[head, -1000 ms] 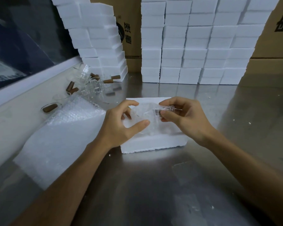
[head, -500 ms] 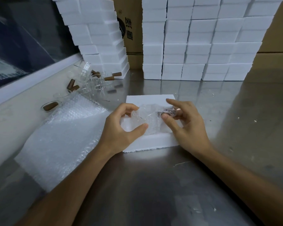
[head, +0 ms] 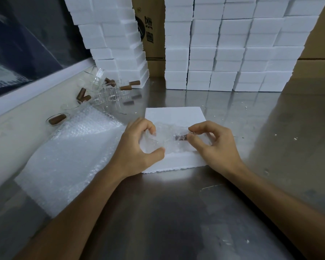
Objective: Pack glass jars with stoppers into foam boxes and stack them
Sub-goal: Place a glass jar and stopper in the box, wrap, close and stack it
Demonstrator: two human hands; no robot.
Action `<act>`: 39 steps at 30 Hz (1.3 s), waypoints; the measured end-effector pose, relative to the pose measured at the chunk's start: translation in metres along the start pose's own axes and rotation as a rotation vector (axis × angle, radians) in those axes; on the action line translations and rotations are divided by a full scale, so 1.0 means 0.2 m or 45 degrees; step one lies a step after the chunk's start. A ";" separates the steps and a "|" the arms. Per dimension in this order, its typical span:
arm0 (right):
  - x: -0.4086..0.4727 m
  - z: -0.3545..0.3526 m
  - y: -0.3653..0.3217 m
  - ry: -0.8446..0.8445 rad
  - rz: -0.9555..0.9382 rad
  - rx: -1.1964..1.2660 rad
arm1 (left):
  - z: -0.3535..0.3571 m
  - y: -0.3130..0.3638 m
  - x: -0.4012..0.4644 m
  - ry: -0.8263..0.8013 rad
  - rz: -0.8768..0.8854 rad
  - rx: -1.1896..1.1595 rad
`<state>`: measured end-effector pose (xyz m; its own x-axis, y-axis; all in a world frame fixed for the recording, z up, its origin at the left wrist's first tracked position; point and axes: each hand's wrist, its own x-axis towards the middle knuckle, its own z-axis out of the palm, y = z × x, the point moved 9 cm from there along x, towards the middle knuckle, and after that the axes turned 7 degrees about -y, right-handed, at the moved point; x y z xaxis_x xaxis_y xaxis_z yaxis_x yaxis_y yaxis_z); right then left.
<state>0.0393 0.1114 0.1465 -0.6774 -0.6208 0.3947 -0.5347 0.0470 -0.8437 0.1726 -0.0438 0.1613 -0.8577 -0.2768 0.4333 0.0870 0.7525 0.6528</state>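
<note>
Cardboard carton, black print perhaps Chinese, unreadable.

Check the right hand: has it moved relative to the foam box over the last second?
Yes. The right hand has dropped from the far right corner of the foam box toward its near right edge, still pinching the bubble-wrapped jar.

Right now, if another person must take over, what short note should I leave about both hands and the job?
Left hand: grips the left end of the bubble-wrapped jar.
Right hand: pinches the right end, near the brown stopper.
The bundle sits on the foam box on the steel table.
Done: many foam boxes stacked at the back.
Left: finish this wrap, pack it; loose jars with stoppers wait at far left beside the bubble wrap sheets.
</note>
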 end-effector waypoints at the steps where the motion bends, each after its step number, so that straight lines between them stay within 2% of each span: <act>1: 0.00 0.00 0.00 0.007 -0.002 -0.013 | 0.00 -0.01 0.00 -0.005 -0.004 0.011; 9: -0.02 -0.01 -0.01 0.074 -0.027 -0.182 | 0.02 -0.04 0.00 -0.021 -0.035 0.007; 13: -0.02 -0.02 -0.01 0.081 -0.016 -0.236 | 0.01 -0.08 -0.01 0.016 -0.109 -0.143; 17: -0.01 -0.02 0.00 0.081 -0.010 -0.238 | 0.00 -0.12 0.00 0.080 -0.150 -0.189; 27: -0.01 0.00 0.01 0.045 -0.014 -0.177 | 0.02 -0.14 0.02 -0.024 -0.197 -0.234; 31: -0.02 -0.01 0.00 0.084 -0.017 -0.181 | 0.01 -0.14 0.01 0.032 -0.200 -0.226; 35: 0.00 -0.07 0.07 0.172 0.147 -0.085 | 0.02 -0.17 0.01 0.095 -0.288 -0.286; 37: 0.02 -0.05 0.15 0.118 0.275 0.032 | 0.04 -0.18 0.01 0.086 -0.347 -0.347; 39: 0.03 -0.03 0.17 0.055 0.295 0.172 | 0.04 -0.18 0.02 0.089 -0.362 -0.427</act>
<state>0.0134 0.1132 0.1226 -0.7965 -0.5713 0.1979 -0.2923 0.0775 -0.9532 0.1624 -0.0666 0.1347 -0.8361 -0.4930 0.2405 0.0216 0.4084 0.9125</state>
